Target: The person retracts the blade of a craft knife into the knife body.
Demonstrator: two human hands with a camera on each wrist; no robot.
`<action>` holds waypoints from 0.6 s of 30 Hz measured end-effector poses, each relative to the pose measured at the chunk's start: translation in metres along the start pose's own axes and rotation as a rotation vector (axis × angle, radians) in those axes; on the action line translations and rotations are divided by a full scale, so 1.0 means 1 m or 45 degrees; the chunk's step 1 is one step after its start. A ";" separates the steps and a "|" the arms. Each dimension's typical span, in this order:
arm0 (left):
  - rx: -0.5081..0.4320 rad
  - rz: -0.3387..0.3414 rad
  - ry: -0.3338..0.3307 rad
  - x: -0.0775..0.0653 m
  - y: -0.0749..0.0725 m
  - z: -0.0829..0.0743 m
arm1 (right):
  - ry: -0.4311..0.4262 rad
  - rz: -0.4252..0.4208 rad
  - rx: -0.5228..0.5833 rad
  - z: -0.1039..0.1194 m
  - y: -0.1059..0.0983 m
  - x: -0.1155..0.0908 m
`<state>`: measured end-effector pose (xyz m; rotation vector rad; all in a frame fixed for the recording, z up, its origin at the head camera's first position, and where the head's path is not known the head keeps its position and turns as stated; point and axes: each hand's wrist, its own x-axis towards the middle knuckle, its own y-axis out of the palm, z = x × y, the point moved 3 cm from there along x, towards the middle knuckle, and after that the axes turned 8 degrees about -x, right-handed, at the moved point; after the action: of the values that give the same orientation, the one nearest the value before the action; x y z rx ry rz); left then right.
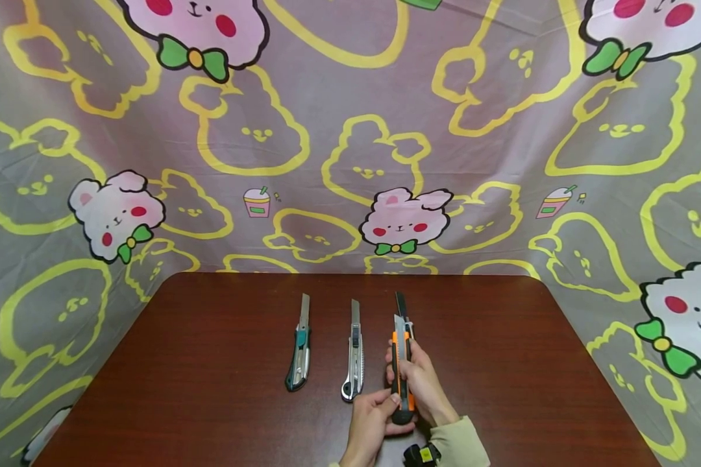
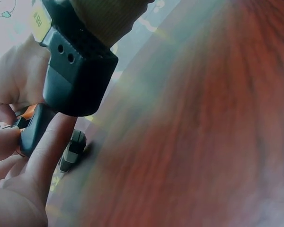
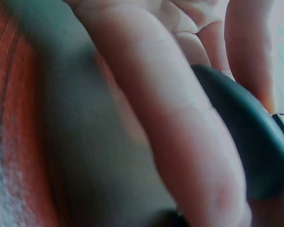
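An orange and black utility knife (image 1: 402, 376) is held between both hands, its silver blade tip pointing to the far side. My right hand (image 1: 426, 386) grips it around the middle, thumb on its top face. At the rounded black butt end, my left hand (image 1: 369, 421) pinches the handle between thumb and fingers. That butt end (image 2: 37, 130) shows between the fingers in the left wrist view, and the dark butt (image 3: 246, 132) appears large in the right wrist view. Beyond the held knife lies a black-bladed knife (image 1: 400, 303), mostly hidden by it and the right hand.
To the left, a silver utility knife (image 1: 355, 353) lies with its blade pointing away. Farther left is a green and black utility knife (image 1: 300, 357), aligned much the same way. All rest on a brown wooden table (image 1: 210, 363) enclosed by a cartoon-print cloth (image 1: 309, 194).
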<state>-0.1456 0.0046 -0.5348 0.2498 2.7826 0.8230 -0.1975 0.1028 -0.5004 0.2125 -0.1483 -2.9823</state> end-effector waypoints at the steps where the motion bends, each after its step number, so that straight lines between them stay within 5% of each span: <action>1: 0.002 -0.002 0.001 0.000 0.000 0.000 | -0.001 0.000 -0.002 0.000 0.000 0.000; 18: -0.018 -0.030 -0.010 0.001 -0.002 -0.002 | 0.006 0.107 -0.044 0.003 0.002 -0.001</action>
<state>-0.1467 0.0026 -0.5344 0.2165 2.7663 0.8336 -0.1969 0.1013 -0.4973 0.2040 -0.1020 -2.8984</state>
